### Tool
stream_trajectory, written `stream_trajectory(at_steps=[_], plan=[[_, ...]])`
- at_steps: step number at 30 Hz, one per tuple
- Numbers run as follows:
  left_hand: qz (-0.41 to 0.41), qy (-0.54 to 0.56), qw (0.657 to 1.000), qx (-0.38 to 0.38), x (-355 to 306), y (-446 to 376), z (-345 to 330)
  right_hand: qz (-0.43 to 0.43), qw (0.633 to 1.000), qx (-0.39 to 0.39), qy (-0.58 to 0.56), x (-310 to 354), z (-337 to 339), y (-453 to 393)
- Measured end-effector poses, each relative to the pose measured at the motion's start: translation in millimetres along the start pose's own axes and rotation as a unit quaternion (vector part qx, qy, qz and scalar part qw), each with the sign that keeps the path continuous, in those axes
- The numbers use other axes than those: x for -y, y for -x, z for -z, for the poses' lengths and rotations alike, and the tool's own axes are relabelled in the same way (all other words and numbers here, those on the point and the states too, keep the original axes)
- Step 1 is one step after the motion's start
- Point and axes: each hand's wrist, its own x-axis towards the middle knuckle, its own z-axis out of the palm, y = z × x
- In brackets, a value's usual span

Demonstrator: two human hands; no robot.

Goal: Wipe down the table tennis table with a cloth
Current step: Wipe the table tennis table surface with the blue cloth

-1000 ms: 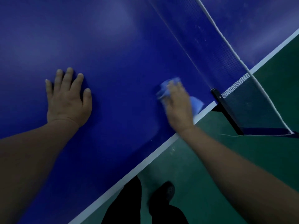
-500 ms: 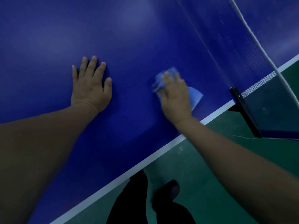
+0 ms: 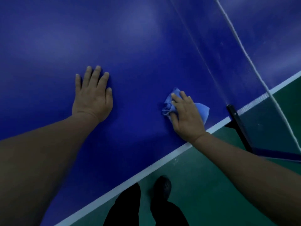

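The blue table tennis table (image 3: 130, 46) fills most of the view. My left hand (image 3: 92, 97) lies flat on it, palm down, fingers spread and straight. To its right, close to the white side edge, my right hand (image 3: 187, 115) presses flat on a light blue cloth (image 3: 201, 110). The cloth is bunched up under my thumb and forefinger and sticks out on both sides of the hand.
The net (image 3: 244, 46) runs diagonally at the upper right, with its black post (image 3: 236, 118) clamped at the table edge just right of the cloth. Below the white edge line (image 3: 146, 172) is green floor (image 3: 211, 185), where my dark legs and shoe (image 3: 162, 188) stand.
My right hand slid the cloth left, away from the net post, then back toward the post and the table edge. My left hand stayed flat on the table.
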Motion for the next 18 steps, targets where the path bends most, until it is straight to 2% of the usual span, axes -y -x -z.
stream_trajectory(at_steps=[5,8,14,18], plan=[[0.014,0.007,1.0,0.014,-1.2,1.8,4.8,0.003,1.0,-0.015,-0.027,7.3,-4.3,-57.8],[0.033,0.028,0.999,-0.016,-7.4,-11.6,11.3,0.005,0.999,0.007,-0.032,-0.3,-3.4,-91.4],[0.079,0.064,0.993,-0.065,-43.0,-92.1,18.9,0.015,0.999,0.012,-0.047,-6.9,-2.4,-200.6],[0.122,0.047,0.99,-0.044,-48.5,-143.2,6.5,0.043,0.997,0.001,-0.062,-3.8,-7.0,-279.6]])
